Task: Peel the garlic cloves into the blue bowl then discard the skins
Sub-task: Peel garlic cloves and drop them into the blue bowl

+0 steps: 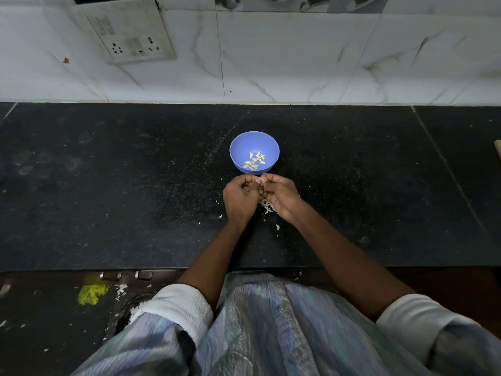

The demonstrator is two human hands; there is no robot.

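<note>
1. Black stone counter (108, 185) under a white marble-look tiled wall.
2. blue bowl (254, 142) sits mid-counter with peeled cloves (254, 161) inside.
3. left hand (240, 198) and right hand (280, 195) meet fingertip to fingertip just in front of the bowl, fingers curled, pinching something tiny; can't tell what.
4. Loose skins (267, 206) lie under the right hand.

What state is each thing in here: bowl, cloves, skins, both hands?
Round blue plastic bowl: upright on the black counter, holding cloves.
Pale yellow peeled garlic cloves: lying loose in the bowl's bottom.
White papery garlic skins: scattered on the counter under the hands, not discarded.
Left hand: fingers curled, fingertips meeting the right's.
Right hand: fingers curled; any clove pinched is hidden.
</note>
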